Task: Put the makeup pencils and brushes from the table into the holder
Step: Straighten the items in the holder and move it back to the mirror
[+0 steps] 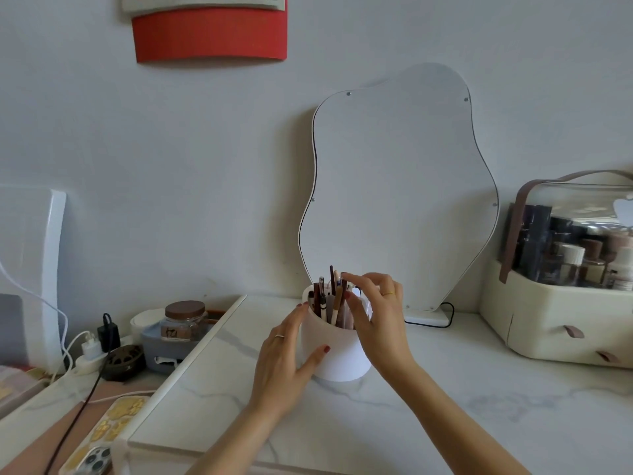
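A white round holder (337, 359) stands on the marble table (445, 406) in front of the mirror. Several makeup pencils and brushes (329, 303) stand upright inside it, their tips above the rim. My left hand (286, 361) wraps the holder's left side, thumb on its front wall. My right hand (375, 311) hovers over the rim on the right, fingers spread and curved, fingertips touching the tops of the pencils. No loose pencil lies on the visible tabletop.
A wavy-edged mirror (397, 186) leans behind the holder. At the right stands a cream cosmetics case (548, 323) with bottles. On the lower left surface sit a glass jar (185, 320), chargers with cables (99, 341) and a phone (99, 443).
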